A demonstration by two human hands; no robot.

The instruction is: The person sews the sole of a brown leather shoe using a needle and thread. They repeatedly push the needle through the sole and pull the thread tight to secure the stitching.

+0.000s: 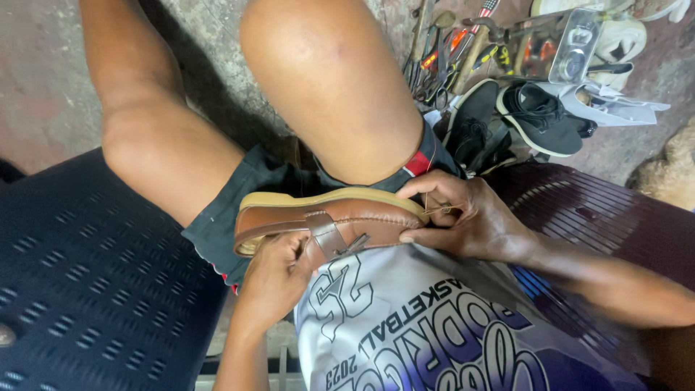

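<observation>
Brown leather sandal with a tan rubber sole (329, 221) lies sideways across the lap, the left hand (274, 279) curled shut on its buckle strap from below, the right hand (463, 217) pinching its toe end; farther right, black sneakers (539, 116) and scattered hand tools (449, 51) cover the floor.

We cannot see the toe of the brown sandal (326, 217), which sits under our right hand (463, 217), and our left hand (271, 279) covers part of its strap. The tools (463, 43) by the frame's top edge are too jumbled to tell apart.
</observation>
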